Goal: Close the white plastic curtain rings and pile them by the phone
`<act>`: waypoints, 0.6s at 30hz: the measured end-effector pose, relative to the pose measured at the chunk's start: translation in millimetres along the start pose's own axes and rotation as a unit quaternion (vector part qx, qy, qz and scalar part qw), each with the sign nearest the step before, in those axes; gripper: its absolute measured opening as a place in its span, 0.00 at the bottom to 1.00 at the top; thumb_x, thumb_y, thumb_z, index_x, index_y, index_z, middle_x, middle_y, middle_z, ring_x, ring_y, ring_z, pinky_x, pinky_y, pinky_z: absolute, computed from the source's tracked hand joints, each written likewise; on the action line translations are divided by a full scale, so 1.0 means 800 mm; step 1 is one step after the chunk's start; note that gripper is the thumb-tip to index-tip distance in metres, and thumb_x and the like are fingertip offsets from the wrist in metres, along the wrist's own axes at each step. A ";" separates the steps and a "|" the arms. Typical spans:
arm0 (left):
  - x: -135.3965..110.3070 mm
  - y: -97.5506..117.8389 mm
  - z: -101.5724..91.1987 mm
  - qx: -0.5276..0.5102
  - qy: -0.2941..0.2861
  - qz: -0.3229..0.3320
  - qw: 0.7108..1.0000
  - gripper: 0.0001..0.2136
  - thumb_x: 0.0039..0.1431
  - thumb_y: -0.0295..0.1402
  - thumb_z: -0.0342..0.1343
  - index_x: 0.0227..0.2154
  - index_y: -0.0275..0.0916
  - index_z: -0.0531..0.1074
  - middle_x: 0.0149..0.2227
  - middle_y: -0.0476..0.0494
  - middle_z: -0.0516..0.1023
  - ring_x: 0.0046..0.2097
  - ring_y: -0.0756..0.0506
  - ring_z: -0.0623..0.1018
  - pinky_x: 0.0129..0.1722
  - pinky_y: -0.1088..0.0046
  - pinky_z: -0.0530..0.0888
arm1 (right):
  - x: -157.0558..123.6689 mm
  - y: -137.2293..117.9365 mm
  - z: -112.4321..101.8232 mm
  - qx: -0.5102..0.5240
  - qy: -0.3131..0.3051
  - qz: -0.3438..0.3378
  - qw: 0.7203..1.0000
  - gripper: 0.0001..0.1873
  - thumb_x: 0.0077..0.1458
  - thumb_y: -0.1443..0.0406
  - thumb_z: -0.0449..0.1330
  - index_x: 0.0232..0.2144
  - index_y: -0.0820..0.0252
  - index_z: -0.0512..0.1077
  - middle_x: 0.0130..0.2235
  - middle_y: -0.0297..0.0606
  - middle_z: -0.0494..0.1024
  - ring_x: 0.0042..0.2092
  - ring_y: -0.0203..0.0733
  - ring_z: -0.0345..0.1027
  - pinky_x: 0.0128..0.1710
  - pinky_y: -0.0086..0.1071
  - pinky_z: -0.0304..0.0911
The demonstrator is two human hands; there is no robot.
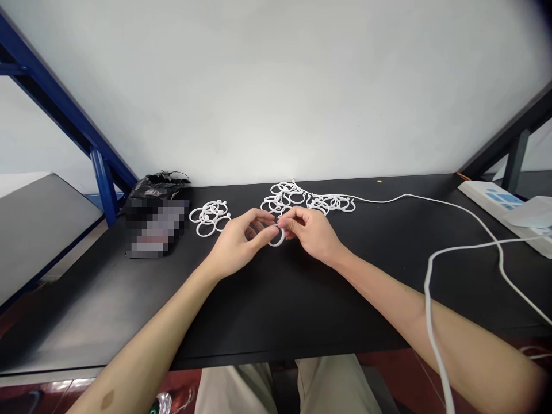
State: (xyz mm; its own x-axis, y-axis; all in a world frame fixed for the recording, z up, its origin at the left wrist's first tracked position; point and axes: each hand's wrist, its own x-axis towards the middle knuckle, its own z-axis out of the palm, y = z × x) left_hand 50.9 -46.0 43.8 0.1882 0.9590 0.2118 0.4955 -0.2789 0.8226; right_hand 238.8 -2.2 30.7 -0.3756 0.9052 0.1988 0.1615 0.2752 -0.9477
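Observation:
A small white ring (276,238) is held between my two hands above the black table (276,310). My left hand (241,238) pinches its left side with thumb and fingertips. On the other side, my right hand (313,233) has thumb and index finger closed at the ring's upper right. Fingers cover the top of the ring, so its joint or hook does not show. Just behind the hands lies a loose pile of similar white rings (330,202), some with small hooks. To the left sits a smaller cluster of white rings (209,215).
A crumpled black plastic bag (159,187) and a pixelated flat item (157,230) lie at the left. A white cable (457,213) runs across the right side, and another passes over my right forearm. A white box with blue print (495,198) stands at the right edge.

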 end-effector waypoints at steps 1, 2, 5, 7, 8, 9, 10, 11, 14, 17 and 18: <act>-0.001 0.000 0.000 0.019 -0.008 0.021 1.000 0.18 0.59 0.48 0.57 0.46 0.42 0.72 0.42 0.45 0.78 0.40 0.45 0.76 0.41 0.68 0.72 | 0.000 0.000 -0.001 -0.007 0.007 -0.004 1.000 0.19 0.53 0.48 0.63 0.28 0.59 0.75 0.26 0.34 0.76 0.29 0.36 0.70 0.33 0.32 0.68; -0.002 0.000 0.001 0.041 -0.014 0.041 0.998 0.19 0.58 0.48 0.58 0.47 0.42 0.71 0.43 0.45 0.78 0.41 0.45 0.76 0.41 0.67 0.72 | 0.000 0.000 -0.002 -0.011 0.015 -0.007 1.000 0.20 0.53 0.48 0.63 0.28 0.59 0.75 0.26 0.34 0.76 0.29 0.36 0.70 0.33 0.32 0.67; -0.003 -0.001 0.004 0.100 -0.013 0.079 0.992 0.18 0.57 0.45 0.59 0.48 0.43 0.70 0.43 0.45 0.76 0.41 0.44 0.75 0.40 0.67 0.73 | 0.000 0.000 -0.001 -0.007 0.018 -0.010 1.000 0.20 0.53 0.47 0.63 0.29 0.59 0.76 0.29 0.35 0.78 0.29 0.37 0.70 0.32 0.33 0.68; -0.002 -0.002 0.005 0.123 -0.003 0.083 0.989 0.16 0.59 0.42 0.57 0.48 0.43 0.70 0.42 0.45 0.76 0.41 0.44 0.75 0.39 0.67 0.73 | 0.000 0.002 0.000 -0.001 0.005 -0.012 1.000 0.20 0.54 0.47 0.62 0.33 0.59 0.77 0.35 0.37 0.80 0.31 0.38 0.72 0.33 0.34 0.69; -0.001 -0.004 0.005 0.133 0.003 0.081 0.988 0.15 0.59 0.41 0.57 0.48 0.43 0.70 0.42 0.45 0.75 0.41 0.44 0.75 0.39 0.67 0.73 | 0.001 0.003 0.000 -0.008 0.005 -0.017 1.000 0.20 0.55 0.48 0.61 0.36 0.58 0.77 0.37 0.38 0.80 0.33 0.39 0.72 0.35 0.35 0.70; 0.000 -0.006 0.005 0.142 0.012 0.078 0.987 0.15 0.60 0.40 0.56 0.48 0.43 0.70 0.43 0.44 0.75 0.41 0.44 0.75 0.39 0.66 0.73 | 0.002 0.005 0.000 -0.029 0.012 -0.026 0.999 0.20 0.57 0.48 0.60 0.39 0.57 0.77 0.38 0.38 0.80 0.35 0.39 0.73 0.37 0.36 0.70; 0.001 -0.008 0.004 0.154 0.027 0.075 0.985 0.15 0.60 0.40 0.55 0.48 0.42 0.70 0.44 0.43 0.75 0.43 0.43 0.75 0.40 0.66 0.73 | 0.004 0.008 -0.001 -0.064 0.027 -0.041 0.997 0.19 0.60 0.50 0.58 0.41 0.57 0.76 0.39 0.38 0.80 0.37 0.40 0.73 0.40 0.37 0.70; 0.003 -0.011 0.003 0.170 0.049 0.073 0.982 0.15 0.60 0.39 0.55 0.49 0.41 0.69 0.46 0.42 0.74 0.45 0.42 0.75 0.42 0.65 0.73 | 0.006 0.011 -0.003 -0.114 0.047 -0.059 0.991 0.17 0.62 0.52 0.56 0.42 0.57 0.76 0.39 0.38 0.80 0.39 0.42 0.72 0.42 0.39 0.69; 0.007 -0.025 -0.006 0.252 0.140 0.057 0.956 0.15 0.60 0.38 0.54 0.49 0.41 0.69 0.49 0.39 0.73 0.52 0.38 0.72 0.50 0.59 0.71 | 0.012 0.021 -0.011 -0.288 0.080 -0.103 0.949 0.13 0.62 0.57 0.56 0.43 0.56 0.76 0.41 0.40 0.78 0.47 0.48 0.68 0.49 0.46 0.65; 0.011 -0.043 -0.019 0.342 0.198 0.011 0.919 0.17 0.61 0.37 0.53 0.50 0.38 0.70 0.49 0.35 0.73 0.53 0.33 0.70 0.51 0.52 0.69 | 0.016 0.031 -0.018 -0.395 0.063 -0.106 0.910 0.10 0.58 0.60 0.62 0.41 0.57 0.77 0.43 0.43 0.75 0.51 0.54 0.62 0.52 0.51 0.62; 0.011 -0.049 -0.023 0.364 0.203 -0.004 0.909 0.18 0.61 0.38 0.53 0.51 0.37 0.70 0.49 0.33 0.73 0.53 0.31 0.69 0.51 0.50 0.68 | 0.017 0.033 -0.019 -0.412 0.056 -0.106 0.903 0.08 0.57 0.61 0.63 0.38 0.58 0.78 0.43 0.43 0.75 0.51 0.54 0.62 0.53 0.52 0.61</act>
State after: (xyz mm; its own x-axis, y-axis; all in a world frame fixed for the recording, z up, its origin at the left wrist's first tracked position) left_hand 17.9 -25.4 23.3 -0.0731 0.8594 0.5061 0.9531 -0.0892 0.2891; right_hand 252.0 22.8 12.3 -0.3903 0.8184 0.4218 0.7382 0.5519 -0.3879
